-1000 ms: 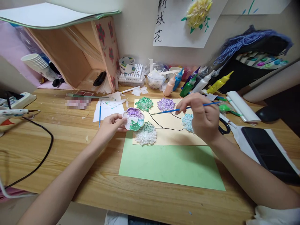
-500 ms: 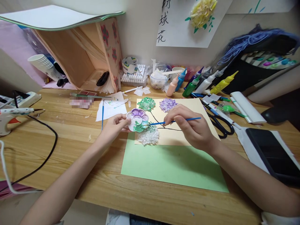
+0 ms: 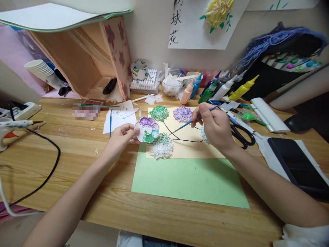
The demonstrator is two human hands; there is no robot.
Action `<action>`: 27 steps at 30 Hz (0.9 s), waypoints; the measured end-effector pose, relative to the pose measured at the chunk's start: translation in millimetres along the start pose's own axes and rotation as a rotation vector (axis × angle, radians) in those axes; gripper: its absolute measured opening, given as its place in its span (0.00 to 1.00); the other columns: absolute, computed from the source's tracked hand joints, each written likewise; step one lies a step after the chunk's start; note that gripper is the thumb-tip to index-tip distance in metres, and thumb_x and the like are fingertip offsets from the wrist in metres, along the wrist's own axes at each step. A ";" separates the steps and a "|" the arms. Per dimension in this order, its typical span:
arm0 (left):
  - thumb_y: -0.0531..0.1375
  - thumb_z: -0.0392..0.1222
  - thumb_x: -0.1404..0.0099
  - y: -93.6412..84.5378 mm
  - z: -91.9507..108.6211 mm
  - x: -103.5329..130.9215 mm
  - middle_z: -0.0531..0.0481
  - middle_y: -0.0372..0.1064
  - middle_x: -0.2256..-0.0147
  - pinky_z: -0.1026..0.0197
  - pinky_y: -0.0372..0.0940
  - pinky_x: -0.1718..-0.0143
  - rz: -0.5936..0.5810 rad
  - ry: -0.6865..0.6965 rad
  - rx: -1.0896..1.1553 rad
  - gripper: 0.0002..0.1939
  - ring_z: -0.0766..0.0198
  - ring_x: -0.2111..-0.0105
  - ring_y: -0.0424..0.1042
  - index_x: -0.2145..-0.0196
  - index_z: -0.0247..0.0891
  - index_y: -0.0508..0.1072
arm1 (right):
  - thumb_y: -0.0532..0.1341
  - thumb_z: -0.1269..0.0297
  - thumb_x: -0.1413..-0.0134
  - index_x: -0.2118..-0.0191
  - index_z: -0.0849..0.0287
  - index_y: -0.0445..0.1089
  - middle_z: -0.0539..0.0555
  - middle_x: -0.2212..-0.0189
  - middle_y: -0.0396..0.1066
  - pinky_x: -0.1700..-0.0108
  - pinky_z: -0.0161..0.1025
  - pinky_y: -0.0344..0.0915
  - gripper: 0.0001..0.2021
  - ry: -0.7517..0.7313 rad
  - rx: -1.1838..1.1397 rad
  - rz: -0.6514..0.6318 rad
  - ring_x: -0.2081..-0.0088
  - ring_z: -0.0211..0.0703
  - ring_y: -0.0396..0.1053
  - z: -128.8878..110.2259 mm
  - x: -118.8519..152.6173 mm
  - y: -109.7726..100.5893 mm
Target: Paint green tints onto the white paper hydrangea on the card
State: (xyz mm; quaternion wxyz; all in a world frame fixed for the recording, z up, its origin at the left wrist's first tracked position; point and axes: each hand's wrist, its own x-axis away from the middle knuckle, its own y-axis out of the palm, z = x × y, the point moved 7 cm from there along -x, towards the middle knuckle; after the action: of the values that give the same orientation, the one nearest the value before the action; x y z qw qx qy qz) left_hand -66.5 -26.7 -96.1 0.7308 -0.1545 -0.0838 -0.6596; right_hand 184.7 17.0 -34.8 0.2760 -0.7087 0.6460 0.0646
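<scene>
My left hand (image 3: 125,133) grips a small flower-shaped paint palette (image 3: 147,129) with purple, green and pale blue paint in its wells. Between the fingers of my right hand (image 3: 214,125) is a thin blue paintbrush (image 3: 185,124). Its tip points down-left, at the edge of a white paper flower (image 3: 161,150) whose upper part is green. That flower is on a cream sheet (image 3: 185,151) with thin black stem lines. A green flower (image 3: 158,113) and a purple flower (image 3: 182,114) sit higher up. A pale blue flower (image 3: 204,134) is partly hidden by my right hand.
Under the cream sheet lies a green sheet (image 3: 190,181). Paint bottles (image 3: 210,92) stand at the back. Black scissors (image 3: 243,135) and a phone (image 3: 295,161) lie at right. A glue gun (image 3: 15,124) and its cable are at left.
My right hand has moved up and slightly right, lifting the brush from the palette to the white-green flower. My left hand with the palette has shifted a little left.
</scene>
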 end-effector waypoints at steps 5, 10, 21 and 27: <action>0.67 0.49 0.51 -1.1 0.8 0.0 0.54 0.69 0.74 0.65 0.70 0.68 0.017 0.008 -0.029 0.15 0.69 0.75 0.70 0.73 0.36 0.70 | 0.49 0.43 0.41 0.78 0.57 0.65 0.52 0.76 0.67 0.76 0.37 0.61 0.25 0.049 -0.023 -0.023 0.77 0.35 0.66 15.2 0.6 7.2; 0.66 0.47 0.50 -0.7 1.4 0.5 0.54 0.70 0.74 0.66 0.71 0.68 0.014 -0.002 -0.006 0.13 0.69 0.74 0.71 0.72 0.36 0.69 | 0.50 0.44 0.41 0.79 0.57 0.65 0.51 0.78 0.67 0.76 0.36 0.60 0.25 0.024 -0.005 0.003 0.78 0.34 0.65 14.9 -1.0 3.0; 0.66 0.45 0.49 -1.6 1.4 0.3 0.56 0.68 0.77 0.67 0.70 0.69 0.019 0.001 0.019 0.12 0.71 0.77 0.69 0.73 0.37 0.69 | 0.49 0.44 0.40 0.78 0.58 0.65 0.51 0.78 0.67 0.74 0.36 0.60 0.26 0.009 0.041 -0.016 0.77 0.35 0.64 11.2 0.5 4.2; 0.66 0.46 0.49 -1.7 1.0 0.3 0.55 0.69 0.76 0.66 0.71 0.68 0.026 -0.004 -0.001 0.12 0.70 0.77 0.69 0.73 0.37 0.69 | 0.49 0.46 0.39 0.78 0.58 0.66 0.51 0.78 0.66 0.72 0.36 0.60 0.24 0.012 0.046 -0.048 0.76 0.35 0.65 11.1 2.4 6.7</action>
State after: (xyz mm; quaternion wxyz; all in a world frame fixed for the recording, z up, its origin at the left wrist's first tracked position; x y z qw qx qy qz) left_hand -68.1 -26.8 -94.9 0.7391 -0.1571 -0.0827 -0.6497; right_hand 181.6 20.1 -47.3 0.2897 -0.7179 0.6318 0.0391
